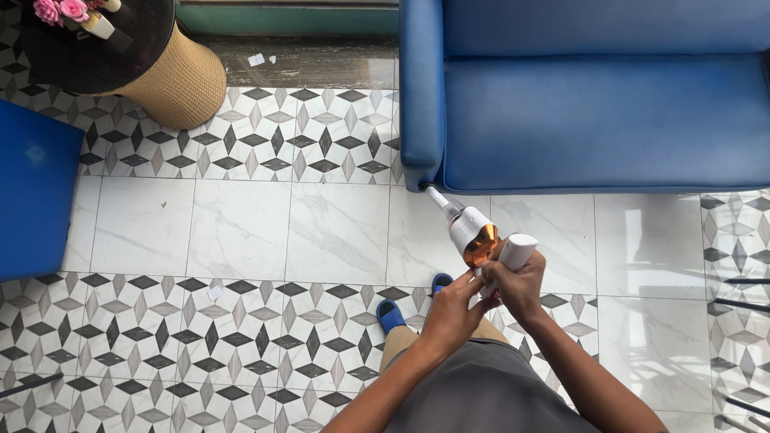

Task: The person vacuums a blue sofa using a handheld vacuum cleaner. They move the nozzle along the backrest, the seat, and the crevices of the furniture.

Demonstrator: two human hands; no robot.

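Observation:
A white stick vacuum cleaner (471, 228) with a shiny copper-coloured middle part points away from me, its thin tube reaching the foot of the blue sofa (593, 112). My right hand (516, 285) is wrapped around the vacuum's white handle. My left hand (454, 309) touches the underside of the vacuum body just below the copper part, fingers bent against it. Below my hands I see my blue slippers (391, 316) on the patterned tile floor (241, 232).
A round woven-base side table (172, 80) with a dark top and pink flowers (62, 10) stands at the upper left. A blue cushioned seat (32, 200) sits at the left edge. Thin dark legs (742, 305) show at the right edge.

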